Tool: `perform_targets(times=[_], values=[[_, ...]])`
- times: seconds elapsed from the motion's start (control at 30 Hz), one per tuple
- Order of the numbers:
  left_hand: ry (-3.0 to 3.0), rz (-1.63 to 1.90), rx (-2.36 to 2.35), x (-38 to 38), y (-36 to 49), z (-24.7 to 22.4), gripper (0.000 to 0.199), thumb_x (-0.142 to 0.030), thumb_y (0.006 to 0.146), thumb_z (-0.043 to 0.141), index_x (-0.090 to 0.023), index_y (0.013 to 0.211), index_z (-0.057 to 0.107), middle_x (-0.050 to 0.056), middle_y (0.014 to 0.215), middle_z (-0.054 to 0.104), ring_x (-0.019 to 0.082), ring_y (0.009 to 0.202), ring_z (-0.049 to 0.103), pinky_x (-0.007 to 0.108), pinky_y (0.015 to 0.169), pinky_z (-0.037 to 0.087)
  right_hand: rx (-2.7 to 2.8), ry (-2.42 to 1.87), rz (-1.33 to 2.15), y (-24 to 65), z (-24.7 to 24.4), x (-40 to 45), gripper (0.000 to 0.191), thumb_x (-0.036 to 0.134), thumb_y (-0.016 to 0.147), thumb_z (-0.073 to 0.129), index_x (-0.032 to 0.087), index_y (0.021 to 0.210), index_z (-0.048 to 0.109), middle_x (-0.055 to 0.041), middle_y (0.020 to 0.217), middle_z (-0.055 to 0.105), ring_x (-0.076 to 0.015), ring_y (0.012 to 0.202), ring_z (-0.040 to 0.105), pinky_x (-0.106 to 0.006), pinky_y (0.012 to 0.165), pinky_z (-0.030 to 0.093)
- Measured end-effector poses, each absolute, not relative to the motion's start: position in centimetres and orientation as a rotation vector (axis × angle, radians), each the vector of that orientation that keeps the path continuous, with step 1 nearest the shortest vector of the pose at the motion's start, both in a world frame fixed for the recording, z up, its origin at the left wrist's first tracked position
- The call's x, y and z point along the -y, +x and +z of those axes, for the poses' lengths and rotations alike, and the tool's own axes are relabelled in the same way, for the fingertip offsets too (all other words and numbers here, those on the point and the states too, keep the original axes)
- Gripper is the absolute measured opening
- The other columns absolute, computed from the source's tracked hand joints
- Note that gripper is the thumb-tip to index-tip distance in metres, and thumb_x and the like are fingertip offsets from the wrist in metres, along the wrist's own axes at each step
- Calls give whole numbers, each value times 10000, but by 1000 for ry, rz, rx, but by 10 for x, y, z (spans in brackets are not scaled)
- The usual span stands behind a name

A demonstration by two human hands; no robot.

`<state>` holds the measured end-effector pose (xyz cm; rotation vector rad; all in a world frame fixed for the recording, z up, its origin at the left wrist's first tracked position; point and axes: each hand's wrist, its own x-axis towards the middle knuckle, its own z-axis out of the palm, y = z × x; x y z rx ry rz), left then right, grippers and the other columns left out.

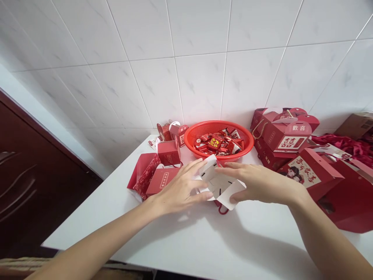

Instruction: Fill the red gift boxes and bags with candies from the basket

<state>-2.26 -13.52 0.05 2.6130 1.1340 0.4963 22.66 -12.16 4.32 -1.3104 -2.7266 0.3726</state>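
Observation:
A small gift box (217, 184) stands unfolded at the top on the white table, its white inside and spread flaps facing up. Dark slots show in its flaps, and a red cord loop (223, 210) sticks out at its near side. My left hand (182, 186) is at the box's left flaps, fingers and thumb around them. From the right, my right hand (253, 182) curves over the box, its thumb on the near right flap and its fingers at the far edge. Just behind the box stands a red plastic basket (189, 138) of wrapped candies (215, 142).
Left of the box are several small red boxes (169, 152) and a red packet (142, 171). Larger red gift boxes (287, 136) and a red box with a printed couple (310, 171) stand right. Red cloth (346, 142) lies behind; a tiled wall (201, 85) closes the back.

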Motion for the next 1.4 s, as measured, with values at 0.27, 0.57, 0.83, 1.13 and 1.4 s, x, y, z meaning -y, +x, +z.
perform_targets(times=[0.27,0.57,0.83,1.13,1.4], values=[[2369,452,-1352,138,-23,-3,605,-556,901,581,-269,1431,531,89,1638,230,368,1482,256,509,1152,353,2718,-1702,323,216,41,133,872,470,717,786,185,1435,382,-98,1028,715,-309,875,680,-300,576,348],[2058,270,-1341,137,-20,4,746,-579,872,566,-294,1514,316,77,1230,675,307,1050,653,323,766,503,2827,-1739,511,227,34,115,829,650,642,759,199,1294,519,-73,863,687,-312,828,651,-296,592,374],[2245,212,-1494,121,-16,8,736,-705,898,401,-205,1438,412,133,1181,669,326,1001,654,320,725,473,2747,-1835,300,224,42,113,757,542,747,728,175,1373,511,-132,942,714,-338,866,687,-331,655,429],[2490,402,-1630,102,-18,36,557,-571,978,335,-202,1344,536,125,1327,571,278,1123,604,382,899,492,2564,-1540,243,251,56,115,456,503,843,626,291,1247,628,-55,933,737,-272,830,693,-318,648,455],[2485,-122,-1370,0,40,44,368,-459,867,542,-203,1065,717,104,1145,702,307,1097,618,399,971,460,2058,-1584,232,251,62,97,281,459,877,534,236,819,696,-26,772,719,-199,686,649,-272,552,392]])
